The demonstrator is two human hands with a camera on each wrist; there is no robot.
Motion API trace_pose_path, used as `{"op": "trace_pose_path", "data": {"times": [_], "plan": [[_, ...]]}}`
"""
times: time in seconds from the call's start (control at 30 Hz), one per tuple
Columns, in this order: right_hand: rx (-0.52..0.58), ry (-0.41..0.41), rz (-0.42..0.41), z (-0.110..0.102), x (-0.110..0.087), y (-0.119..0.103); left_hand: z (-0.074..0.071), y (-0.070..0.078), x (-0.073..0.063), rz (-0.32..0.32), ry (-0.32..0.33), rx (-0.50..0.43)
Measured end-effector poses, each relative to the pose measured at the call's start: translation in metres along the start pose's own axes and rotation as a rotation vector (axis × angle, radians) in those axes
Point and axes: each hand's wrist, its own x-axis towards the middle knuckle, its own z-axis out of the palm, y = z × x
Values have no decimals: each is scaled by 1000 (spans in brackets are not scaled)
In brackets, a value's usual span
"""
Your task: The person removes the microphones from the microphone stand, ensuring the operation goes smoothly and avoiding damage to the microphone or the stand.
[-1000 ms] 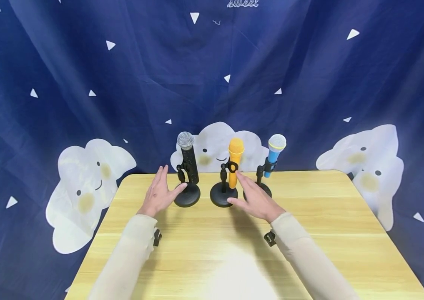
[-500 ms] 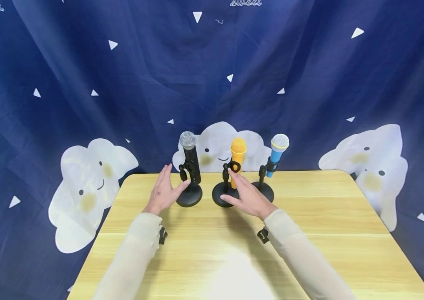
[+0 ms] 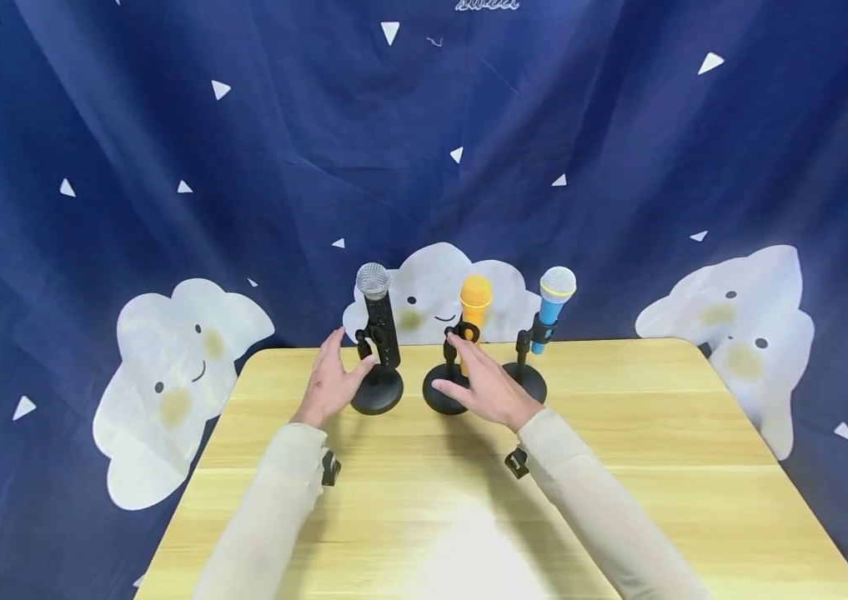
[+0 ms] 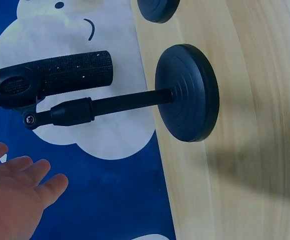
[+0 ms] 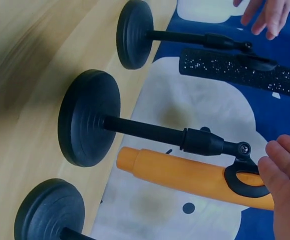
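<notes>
Three microphones sit in clips on round-based desk stands at the table's back edge. The left one is black with a silver head (image 3: 373, 281); its speckled handle (image 4: 80, 72) shows in the left wrist view. My left hand (image 3: 328, 383) is just left of its stand (image 4: 187, 95), fingers extended, thumb spread, holding nothing. The middle microphone (image 3: 476, 293) is orange. Before its stand (image 5: 90, 117) is my right hand (image 3: 491, 387), fingers straight and near the clip (image 5: 244, 189); whether they touch it I cannot tell. At right stands a blue microphone (image 3: 547, 313) with a white head.
The wooden table (image 3: 424, 492) stretches toward me, with a bright glare near its front. Behind it hangs a dark blue curtain (image 3: 363, 167) printed with white clouds and triangles. Black wrist cameras are strapped to both sleeves.
My right hand has shifted left, from between the orange and blue microphones to in front of the orange one's stand. My left hand has moved slightly right, toward the black microphone's stand.
</notes>
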Motion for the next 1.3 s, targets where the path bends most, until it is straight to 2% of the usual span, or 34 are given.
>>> {"op": "trace_pose_path", "data": {"times": [0.23,0.53,0.83,1.03,1.3], "plan": [[37,14,-4,-3,6,-3,0,1,2,-19,2,-34],[44,26,-45,5,18,-4,6,-3,6,-30,74,-175],[68,32,-44,10,30,-2,11,-2,13,-20,138,-286],[65,8,-36,12,40,-3,16,-2,17,-17,188,-307],[51,46,-47,8,53,-8,17,-1,22,-22,207,-318]]}}
